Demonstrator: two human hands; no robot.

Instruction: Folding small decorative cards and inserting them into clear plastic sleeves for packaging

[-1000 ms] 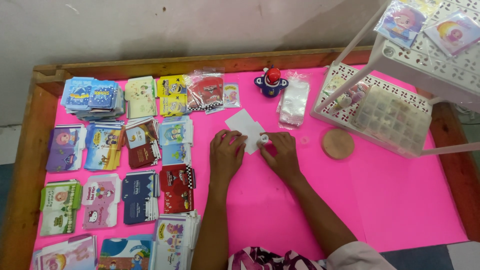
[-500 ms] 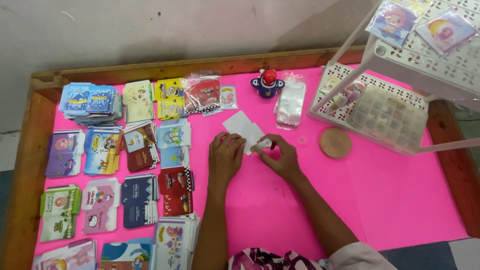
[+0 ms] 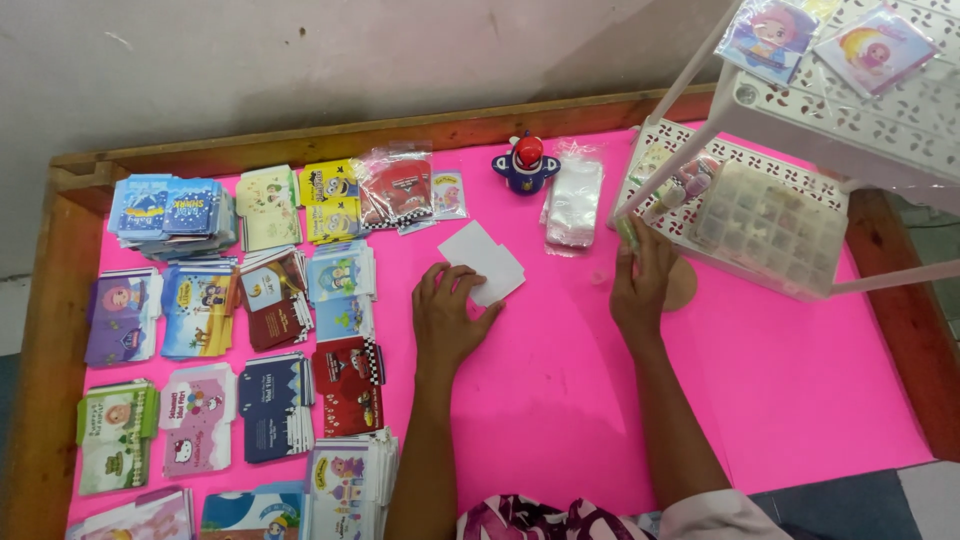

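A pink table (image 3: pixel 800 400) with a raised wooden rim (image 3: pixel 300 135) carries everything. Its left half holds stacks of small printed packets (image 3: pixel 250 330) in rows, blue, purple, red, yellow and green ones, lying just beside one another. Near the middle lie two white cards (image 3: pixel 483 262), overlapping. By the far edge stands a small red-and-blue toy (image 3: pixel 526 163), and just right of it lies a pile of clear bags (image 3: pixel 573 198). A white rack (image 3: pixel 850 110) stands at the right, a clear compartment box (image 3: pixel 770 225) on its lower tray. A round brown disc (image 3: pixel 683 285), perhaps cork, lies near the rack.
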